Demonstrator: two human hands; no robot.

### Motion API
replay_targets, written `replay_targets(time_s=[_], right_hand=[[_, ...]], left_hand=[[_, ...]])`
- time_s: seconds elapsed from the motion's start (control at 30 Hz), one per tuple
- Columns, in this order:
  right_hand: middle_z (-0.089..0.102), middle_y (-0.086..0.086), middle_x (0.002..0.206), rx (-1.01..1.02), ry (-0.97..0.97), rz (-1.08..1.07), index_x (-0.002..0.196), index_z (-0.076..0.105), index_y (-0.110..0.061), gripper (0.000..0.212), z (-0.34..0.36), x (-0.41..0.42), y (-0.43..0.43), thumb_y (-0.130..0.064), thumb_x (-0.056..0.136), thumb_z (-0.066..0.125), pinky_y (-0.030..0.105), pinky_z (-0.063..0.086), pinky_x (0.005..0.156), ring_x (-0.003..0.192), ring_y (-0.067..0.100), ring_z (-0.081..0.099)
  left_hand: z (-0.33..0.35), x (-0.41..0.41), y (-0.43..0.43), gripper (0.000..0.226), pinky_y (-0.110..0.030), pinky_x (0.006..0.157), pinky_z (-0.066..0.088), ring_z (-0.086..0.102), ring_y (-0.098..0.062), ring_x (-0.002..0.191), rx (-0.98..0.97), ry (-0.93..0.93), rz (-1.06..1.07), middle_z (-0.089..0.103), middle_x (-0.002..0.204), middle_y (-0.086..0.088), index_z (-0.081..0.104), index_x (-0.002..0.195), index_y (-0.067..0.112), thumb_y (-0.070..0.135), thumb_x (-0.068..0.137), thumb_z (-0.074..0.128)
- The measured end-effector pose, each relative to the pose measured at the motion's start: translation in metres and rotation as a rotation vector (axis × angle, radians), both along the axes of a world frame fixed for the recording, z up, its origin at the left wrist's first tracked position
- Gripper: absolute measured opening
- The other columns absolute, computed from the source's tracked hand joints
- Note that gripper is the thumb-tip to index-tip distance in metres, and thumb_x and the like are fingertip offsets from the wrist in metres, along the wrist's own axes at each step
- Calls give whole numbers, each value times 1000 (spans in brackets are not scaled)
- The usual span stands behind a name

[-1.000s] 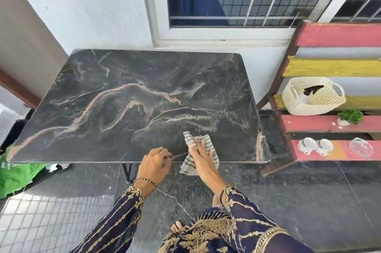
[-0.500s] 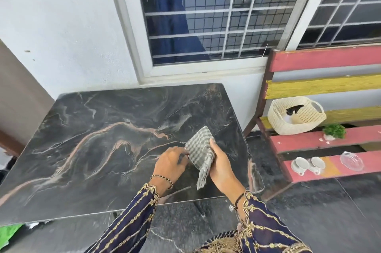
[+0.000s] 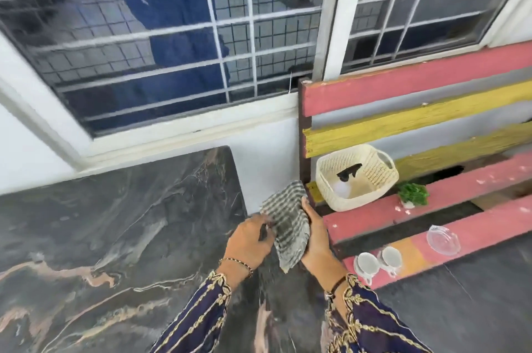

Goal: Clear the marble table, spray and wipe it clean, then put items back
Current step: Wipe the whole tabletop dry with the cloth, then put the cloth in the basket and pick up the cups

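The dark marble table [image 3: 115, 223] fills the lower left, its top bare. Above its right edge I hold a grey-and-white checked cloth [image 3: 288, 223] in the air between both hands. My right hand [image 3: 316, 237] grips the cloth's right side from behind. My left hand [image 3: 249, 240] pinches its left edge. On the painted bench to the right stand a cream woven basket [image 3: 371, 180], a small green plant [image 3: 412, 194], two white cups [image 3: 378, 262] and a clear glass dish [image 3: 442, 239].
A pink-and-yellow slatted wooden bench [image 3: 431, 88] stands right of the table against the wall. A barred window [image 3: 201, 36] runs along the wall behind. Dark stone floor [image 3: 475, 309] lies at the lower right.
The cloth was lifted off the table's front edge and raised between both hands. My view has swung up and to the right, toward the bench.
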State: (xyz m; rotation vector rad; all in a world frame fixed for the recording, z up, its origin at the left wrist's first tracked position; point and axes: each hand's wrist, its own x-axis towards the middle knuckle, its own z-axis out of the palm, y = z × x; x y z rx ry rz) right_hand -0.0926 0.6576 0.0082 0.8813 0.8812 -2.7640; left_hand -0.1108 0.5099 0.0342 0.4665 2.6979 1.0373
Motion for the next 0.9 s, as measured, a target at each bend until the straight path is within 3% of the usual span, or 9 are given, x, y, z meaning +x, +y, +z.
replay_targets(time_s=[0.17, 0.33, 0.5, 0.53, 0.6, 0.67, 0.73, 0.83, 0.9], right_hand=[[72, 23, 114, 34, -47, -136, 126, 62, 1, 48, -24, -53, 114, -38, 102, 49, 47, 54, 91, 99, 38, 69], [76, 17, 101, 126, -143, -316, 122, 62, -2, 45, -62, -92, 221, -39, 105, 42, 44, 57, 88, 89, 35, 73], [80, 13, 84, 240, -263, -434, 106, 67, -9, 39, -97, -132, 303, -39, 106, 41, 35, 62, 55, 69, 27, 78], [79, 15, 93, 241, -264, -416, 110, 67, -8, 40, -101, -140, 315, -38, 106, 41, 38, 63, 61, 78, 28, 79], [66, 19, 133, 202, -305, -360, 137, 55, -7, 39, -115, -152, 337, -29, 106, 45, 45, 56, 100, 121, 33, 66], [37, 23, 158, 92, -317, -398, 154, 32, -1, 57, -130, -155, 351, -8, 102, 54, 28, 19, 126, 146, 39, 37], [37, 23, 157, 93, -309, -456, 154, 36, -2, 57, -135, -153, 357, -12, 102, 57, 15, 8, 122, 145, 40, 36], [53, 15, 145, 278, -293, -413, 149, 45, -13, 47, -126, -143, 357, -30, 106, 51, 40, 41, 116, 131, 31, 54], [60, 16, 136, 270, -291, -388, 147, 47, -11, 44, -125, -132, 352, -28, 106, 51, 39, 48, 106, 126, 30, 58]], left_hand=[[-31, -54, 116, 31, -27, 97, 46, 61, -16, 113, 45, -93, -20, 66, 122, 1, 64, 118, 17, 24, 88, 60], [-64, -87, 205, 22, -30, 90, 52, 65, -12, 101, 128, -199, 9, 71, 110, 2, 69, 107, 19, 20, 86, 61], [-101, -105, 257, 22, -27, 92, 51, 66, -12, 101, 114, -271, -66, 72, 107, 2, 70, 103, 18, 17, 85, 58], [-109, -107, 263, 22, -28, 93, 51, 65, -12, 104, 99, -290, -75, 72, 108, 3, 70, 104, 19, 18, 86, 58], [-121, -107, 270, 22, -29, 94, 51, 63, -11, 107, 51, -305, -91, 71, 111, 5, 69, 105, 21, 22, 87, 57], [-129, -105, 272, 22, -30, 93, 51, 62, -10, 108, 10, -302, -103, 70, 114, 7, 69, 106, 22, 24, 88, 56], [-135, -101, 274, 23, -29, 93, 51, 62, -9, 108, -15, -308, -121, 69, 115, 8, 68, 107, 22, 24, 89, 55], [-144, -96, 276, 23, -26, 95, 49, 61, -8, 109, -45, -319, -138, 69, 115, 8, 68, 108, 21, 23, 89, 54], [-149, -92, 279, 23, -26, 95, 48, 61, -9, 110, -76, -339, -151, 68, 116, 7, 68, 108, 20, 22, 89, 53]])
